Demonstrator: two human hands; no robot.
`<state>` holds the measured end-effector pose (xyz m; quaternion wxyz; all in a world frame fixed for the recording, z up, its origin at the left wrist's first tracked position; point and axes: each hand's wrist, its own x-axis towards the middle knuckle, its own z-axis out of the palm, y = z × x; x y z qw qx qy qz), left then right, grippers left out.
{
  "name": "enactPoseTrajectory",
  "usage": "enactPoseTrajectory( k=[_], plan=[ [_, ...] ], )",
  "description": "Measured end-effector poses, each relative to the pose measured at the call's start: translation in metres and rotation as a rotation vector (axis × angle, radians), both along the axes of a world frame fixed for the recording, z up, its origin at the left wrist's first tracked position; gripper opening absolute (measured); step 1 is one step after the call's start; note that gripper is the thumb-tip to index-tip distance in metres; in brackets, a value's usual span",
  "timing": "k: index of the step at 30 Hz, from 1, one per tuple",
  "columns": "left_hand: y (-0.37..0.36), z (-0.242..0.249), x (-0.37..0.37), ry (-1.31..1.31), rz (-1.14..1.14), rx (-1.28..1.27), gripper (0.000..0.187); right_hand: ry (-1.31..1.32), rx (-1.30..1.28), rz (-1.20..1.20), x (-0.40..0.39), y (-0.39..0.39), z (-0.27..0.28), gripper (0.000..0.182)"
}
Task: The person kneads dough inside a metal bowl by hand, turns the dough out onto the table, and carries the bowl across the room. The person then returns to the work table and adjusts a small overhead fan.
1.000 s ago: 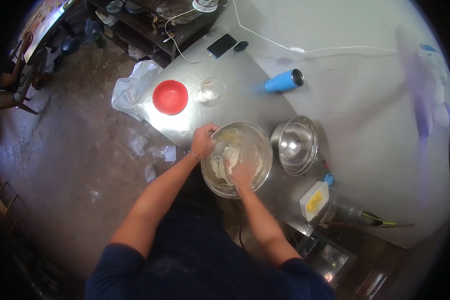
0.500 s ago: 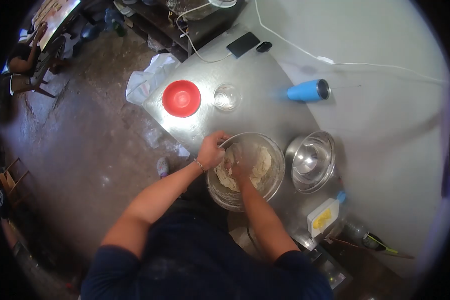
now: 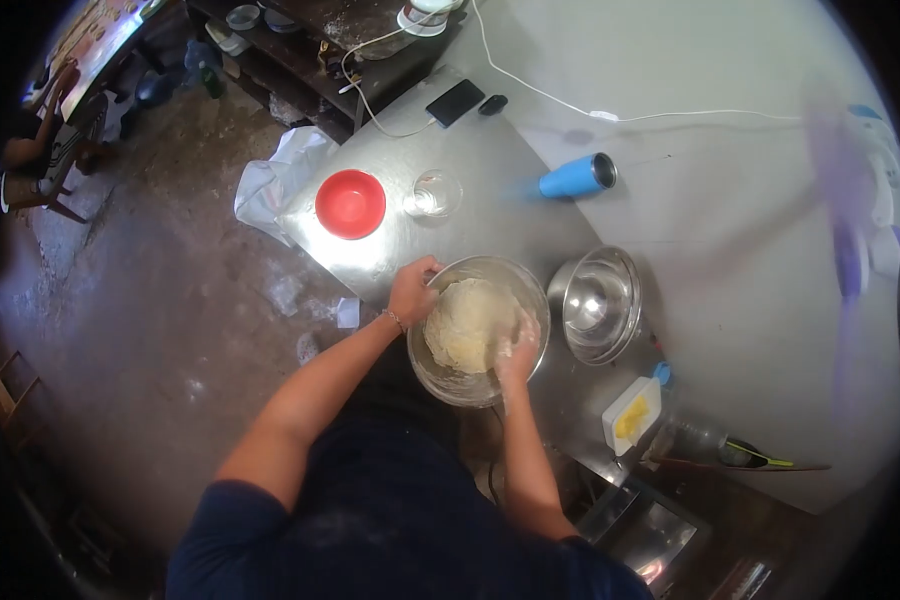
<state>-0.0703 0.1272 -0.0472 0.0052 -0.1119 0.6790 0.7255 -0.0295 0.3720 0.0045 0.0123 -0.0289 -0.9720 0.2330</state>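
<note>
A steel mixing bowl [image 3: 432, 378] stands at the table's near edge, with a pale mass of dough [image 3: 467, 322] inside it. My left hand [image 3: 411, 289] is closed over the bowl's left rim. Inside the bowl, my right hand [image 3: 516, 350] cups the right side of the dough, its fingers between the dough and the bowl wall. Dough residue coats those fingers, and their tips are slightly blurred.
On the metal table [image 3: 490, 215] are a red bowl [image 3: 351, 204], a glass [image 3: 434, 195], a blue tumbler [image 3: 574, 176], a phone [image 3: 455, 103], nested bowls [image 3: 600, 305] and a white tub [image 3: 631, 415] with yellow contents. A person [image 3: 32, 145] sits far left.
My right hand has moved from the middle of the dough to its right side. The dough now looks gathered into a rounder mass. My left hand keeps hold of the rim; the view has shifted.
</note>
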Motion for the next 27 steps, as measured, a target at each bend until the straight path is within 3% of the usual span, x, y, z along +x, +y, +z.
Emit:
enactPoseTrajectory(
  k=[6, 7, 10, 14, 16, 18, 21, 23, 26, 27],
  plan=[
    [0.004, -0.015, -0.002, -0.029, 0.012, -0.026, 0.030, -0.354, -0.964, -0.351, -0.018, 0.038, -0.056, 0.058],
    [0.002, -0.011, -0.003, -0.024, 0.008, -0.050, 0.030, -0.388, -0.964, -0.441, -0.027, 0.041, -0.070, 0.066],
    [0.003, -0.001, -0.005, -0.050, 0.016, -0.003, 0.030, -0.569, -1.253, -0.513, -0.052, 0.044, -0.092, 0.059],
    [-0.001, -0.010, -0.006, -0.121, -0.036, -0.123, 0.029, -0.392, -0.649, 0.120, -0.079, 0.036, -0.108, 0.055],
    [-0.001, -0.004, -0.007, -0.078, -0.014, -0.137, 0.029, -0.801, -0.808, -0.214, -0.102, -0.015, -0.049, 0.052],
    [-0.001, -0.001, -0.006, -0.071, -0.005, -0.134, 0.031, -1.036, -0.837, -0.250, -0.112, -0.045, -0.042, 0.050],
    [-0.001, -0.003, -0.003, -0.108, -0.014, -0.093, 0.033, -1.109, -0.722, 0.160, -0.104, -0.060, -0.098, 0.049],
    [-0.002, -0.005, -0.006, -0.122, -0.026, -0.043, 0.035, -1.074, -0.599, 0.493, -0.087, -0.071, -0.106, 0.048],
    [0.002, -0.001, -0.003, 0.033, 0.047, -0.055, 0.032, -0.679, -0.207, 1.124, -0.066, -0.075, -0.079, 0.047],
    [0.003, -0.001, -0.001, 0.026, 0.041, -0.054, 0.032, -0.785, -0.134, 1.130, -0.064, -0.076, -0.059, 0.050]
  ],
)
